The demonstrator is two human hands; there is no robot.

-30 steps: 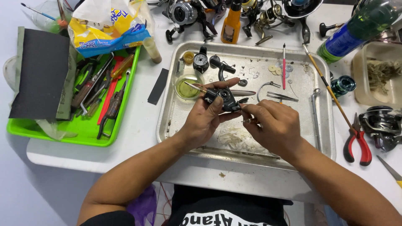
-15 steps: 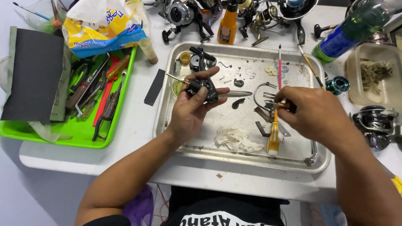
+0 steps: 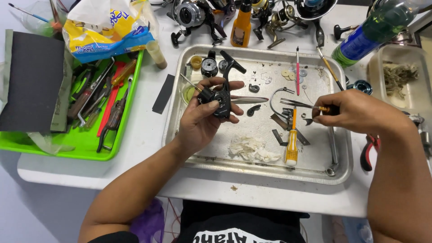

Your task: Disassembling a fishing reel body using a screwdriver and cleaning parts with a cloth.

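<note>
L hand gripped a black reel body over the metal tray, near its back-left corner. R hand pinched a small orange-handled tool above the tray's right edge, w/ a yellow screwdriver and a white tissue wad lying toward the front edge. Green tool tray sat at the table's left side, a green bottle at the back-right corner.

A crinkled yellow, white and blue plastic bag lies at the far left, overlapping the green tray. An orange bottle stands beyond the metal tray. A green bottle with a blue label lies tilted at far right.
</note>
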